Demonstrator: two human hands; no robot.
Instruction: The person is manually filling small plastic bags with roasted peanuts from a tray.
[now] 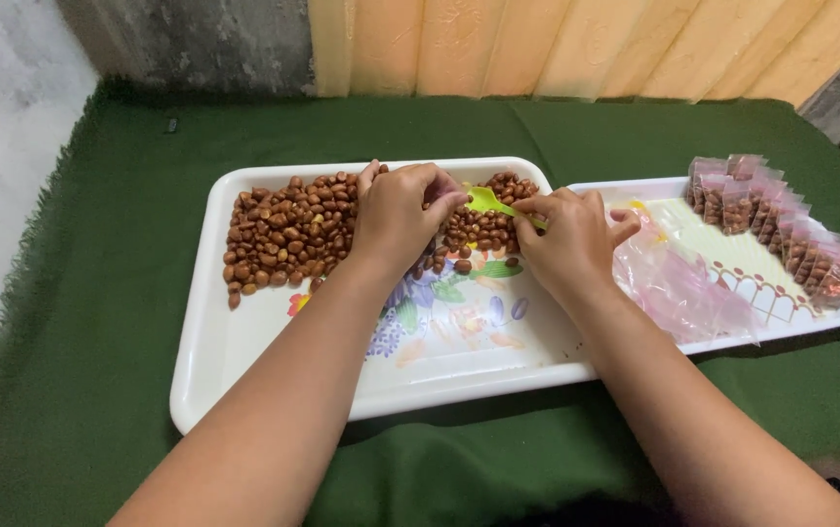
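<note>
A white tray with a flower print holds a heap of brown peanuts along its far side. My left hand hovers over the peanuts with fingers pinched together; whether it holds a small clear bag is hard to tell. My right hand grips the handle of a small green spoon, whose bowl points toward my left fingertips above the nuts.
A second white tray on the right holds a loose pile of empty pinkish plastic bags and a row of filled peanut packets. A green cloth covers the table. An orange curtain hangs behind.
</note>
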